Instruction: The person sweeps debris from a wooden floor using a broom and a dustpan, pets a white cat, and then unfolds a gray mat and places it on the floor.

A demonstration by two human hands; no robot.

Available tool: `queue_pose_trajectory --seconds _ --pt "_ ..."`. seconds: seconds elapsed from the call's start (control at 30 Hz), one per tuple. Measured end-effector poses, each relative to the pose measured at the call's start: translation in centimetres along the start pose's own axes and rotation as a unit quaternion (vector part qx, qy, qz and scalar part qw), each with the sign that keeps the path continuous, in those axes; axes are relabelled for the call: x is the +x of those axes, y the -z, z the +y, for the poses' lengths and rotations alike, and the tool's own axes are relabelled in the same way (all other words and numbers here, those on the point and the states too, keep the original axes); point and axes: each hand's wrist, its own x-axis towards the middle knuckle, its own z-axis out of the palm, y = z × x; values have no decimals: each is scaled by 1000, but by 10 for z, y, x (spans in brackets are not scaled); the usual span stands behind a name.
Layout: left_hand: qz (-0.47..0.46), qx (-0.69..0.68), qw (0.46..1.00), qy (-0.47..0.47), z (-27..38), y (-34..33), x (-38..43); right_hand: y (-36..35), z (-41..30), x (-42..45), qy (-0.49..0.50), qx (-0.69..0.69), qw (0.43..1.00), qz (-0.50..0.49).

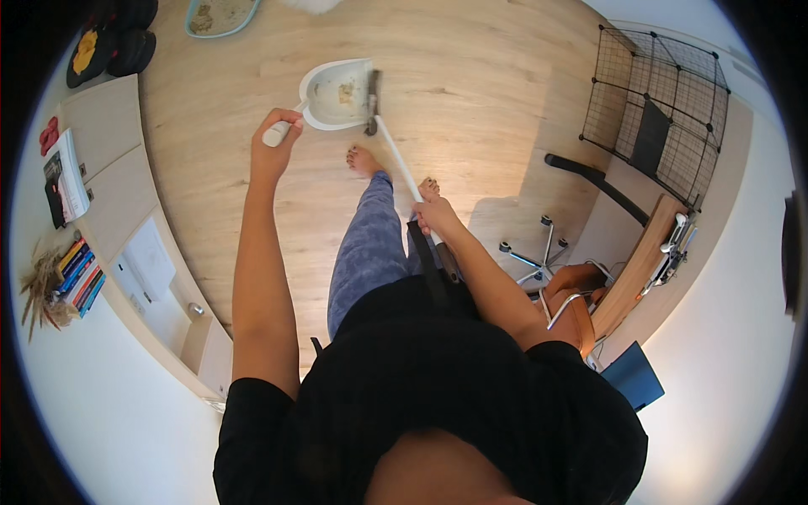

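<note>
My left hand (pixel 281 128) is closed round the pale handle of a white dustpan (pixel 325 95). The pan's open edge faces right, and a small patch of brownish debris (pixel 345 93) lies inside. My right hand (pixel 433 216) grips the white stick (pixel 398 151) of a broom, below whose dark end grip the stick slants up and left. At the far end, the broom's dark head (pixel 373 101), slightly blurred, lies against the dustpan's open edge. My bare feet stand on the wood-look floor just below the pan and broom head.
A light-blue-rimmed tray (pixel 247 25) holding clumpy material stands at the top left. Cabinets (pixel 107 120) with books (pixel 81 274) line the left. Rightwards are a black wire-grid enclosure (pixel 675 95), a swivel chair's wheeled base (pixel 538 262) and a wooden desk (pixel 641 259).
</note>
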Motion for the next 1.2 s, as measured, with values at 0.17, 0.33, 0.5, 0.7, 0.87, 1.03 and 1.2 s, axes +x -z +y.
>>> queue_pose_trajectory --seconds 0.17,0.33,0.5,0.7,0.87,1.03,1.2 --pt "-24 31 999 19 5 3 1 34 4 -40 34 -110 993 0" --pt "-10 25 1000 -14 -1 10 3 114 20 -46 -36 -154 976 149" --pt "0 44 999 -6 5 -1 6 176 36 8 -41 -159 973 161" --pt "21 -7 1000 11 2 7 5 110 27 50 85 -220 967 97" --pt "125 -53 990 34 -26 65 -44 -14 -66 20 46 -87 995 31" --pt "244 -158 956 43 -36 96 -98 -46 -157 44 -1 -91 995 -41" --pt "400 -284 861 134 -51 143 -164 -81 -203 44 -11 9 991 -130"
